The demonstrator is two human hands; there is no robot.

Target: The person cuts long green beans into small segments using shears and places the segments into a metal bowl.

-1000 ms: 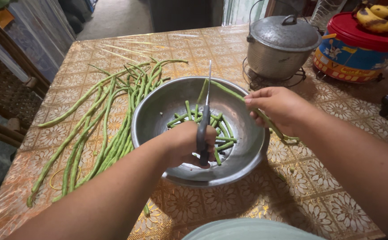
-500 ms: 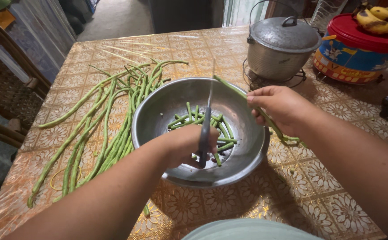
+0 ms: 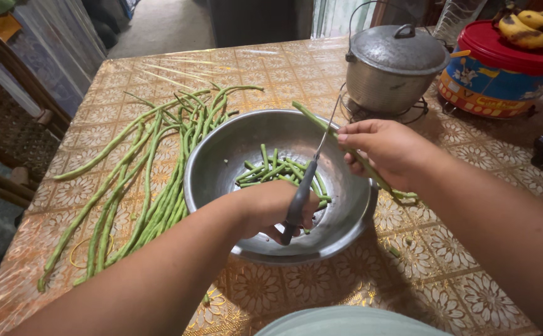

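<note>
Long bean (image 3: 330, 138): slender, green, pinched in the right hand (image 3: 388, 149), slanting over the metal bowl (image 3: 218, 155) that holds short cut pieces (image 3: 270, 171). Left hand (image 3: 276, 205): closed around dark-handled scissors (image 3: 308, 177), blades meeting the bean. Uncut beans (image 3: 153, 180): loose bundle on the table (image 3: 284, 68), left of bowl.

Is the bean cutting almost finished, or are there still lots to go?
Only a little is done: a small heap of cut pieces lies in the metal bowl. Right now the left hand works scissors on one long bean held by the right hand. A big pile of whole beans waits beside the bowl.
</note>
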